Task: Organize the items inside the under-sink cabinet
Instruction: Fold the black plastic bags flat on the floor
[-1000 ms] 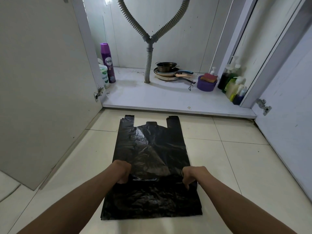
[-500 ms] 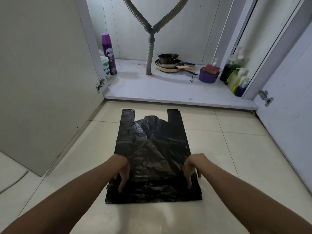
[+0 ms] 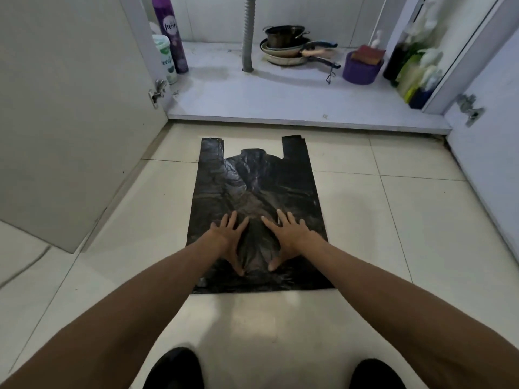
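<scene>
Lying flat on the tiled floor (image 3: 393, 220) before the open under-sink cabinet (image 3: 280, 102): black plastic bag (image 3: 258, 192). Left hand (image 3: 227, 237) and right hand (image 3: 286, 234) press it, fingers spread, grip released.

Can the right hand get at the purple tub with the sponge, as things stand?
Probably yes: the right hand lies flat on the black bag, holding nothing, the right door stands open, and the shelf in front of the purple tub looks bare.
</scene>
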`<state>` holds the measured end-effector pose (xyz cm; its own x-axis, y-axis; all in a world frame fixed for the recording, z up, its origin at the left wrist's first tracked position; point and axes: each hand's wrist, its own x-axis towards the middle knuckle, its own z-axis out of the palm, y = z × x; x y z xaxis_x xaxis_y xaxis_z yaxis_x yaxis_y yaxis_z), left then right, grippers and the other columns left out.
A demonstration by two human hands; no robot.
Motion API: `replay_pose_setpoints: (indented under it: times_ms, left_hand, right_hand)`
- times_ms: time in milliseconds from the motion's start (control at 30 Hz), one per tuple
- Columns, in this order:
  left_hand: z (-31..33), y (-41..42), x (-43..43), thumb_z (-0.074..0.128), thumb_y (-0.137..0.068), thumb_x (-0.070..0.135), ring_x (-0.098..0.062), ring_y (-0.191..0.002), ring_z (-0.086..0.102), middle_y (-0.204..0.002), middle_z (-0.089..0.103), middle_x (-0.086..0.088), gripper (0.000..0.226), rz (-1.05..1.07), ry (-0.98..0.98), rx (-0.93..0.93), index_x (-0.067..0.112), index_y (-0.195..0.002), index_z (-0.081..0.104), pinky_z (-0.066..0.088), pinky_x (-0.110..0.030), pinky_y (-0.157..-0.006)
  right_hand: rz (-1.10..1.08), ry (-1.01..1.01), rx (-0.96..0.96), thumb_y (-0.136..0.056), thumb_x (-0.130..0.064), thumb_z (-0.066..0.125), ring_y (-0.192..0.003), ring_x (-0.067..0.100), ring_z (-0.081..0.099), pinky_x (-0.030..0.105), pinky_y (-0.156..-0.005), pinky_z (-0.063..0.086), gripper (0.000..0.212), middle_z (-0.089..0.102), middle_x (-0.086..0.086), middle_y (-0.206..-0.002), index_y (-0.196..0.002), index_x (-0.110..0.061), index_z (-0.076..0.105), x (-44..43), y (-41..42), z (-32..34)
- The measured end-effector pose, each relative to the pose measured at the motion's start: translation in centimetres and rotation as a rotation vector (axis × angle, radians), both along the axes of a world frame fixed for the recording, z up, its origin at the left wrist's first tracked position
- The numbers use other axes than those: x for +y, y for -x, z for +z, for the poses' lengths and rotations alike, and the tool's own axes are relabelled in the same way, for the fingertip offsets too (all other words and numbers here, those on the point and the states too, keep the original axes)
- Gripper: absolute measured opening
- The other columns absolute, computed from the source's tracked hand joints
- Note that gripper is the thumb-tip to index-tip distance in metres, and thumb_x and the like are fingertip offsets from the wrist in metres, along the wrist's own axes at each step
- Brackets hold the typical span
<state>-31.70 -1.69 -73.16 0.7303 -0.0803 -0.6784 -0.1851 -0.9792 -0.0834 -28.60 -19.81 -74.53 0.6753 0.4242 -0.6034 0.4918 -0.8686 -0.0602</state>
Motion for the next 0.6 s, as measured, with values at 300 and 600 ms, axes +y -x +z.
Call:
replay_pose_setpoints:
  times_ms: [300, 600]
  left_hand:
    - [-1.1, 0.2, 5.1, 0.083, -0.033, 0.072, -0.035, -0.142, -0.027, -0.149, -0.041, -0.009, 0.167, -0.007, -0.110, 0.033, 0.033, -0.138, -0.041, 0.006, -0.067, -0.112]
    - [1.8, -4.0, 4.8, 0.087, -0.045, 0.061, -0.034, -0.144, 0.020, -0.159, 0.003, -0.012, 0.149, 0.020, -0.188, 0.091, 0.024, -0.153, -0.009, 0.033, -0.048, -0.111]
  right_hand:
    - [-0.091, 0.243, 0.018, -0.045, -0.074, 0.081, -0.144, 0.043, -0.022, 0.070, -0.112, 0.003, 0.159, -0.038, 0.014, -0.153, -0.145, -0.033, -0.035, -6.6, -0.9, -0.5]
    - [-0.192, 0.594, 0.128, -0.080, -0.048, 0.075, -0.145, 0.039, 0.022, 0.063, -0.114, 0.017, 0.095, 0.027, 0.011, -0.157, -0.154, -0.024, 0.022, -4.8, -5.4, 4.6]
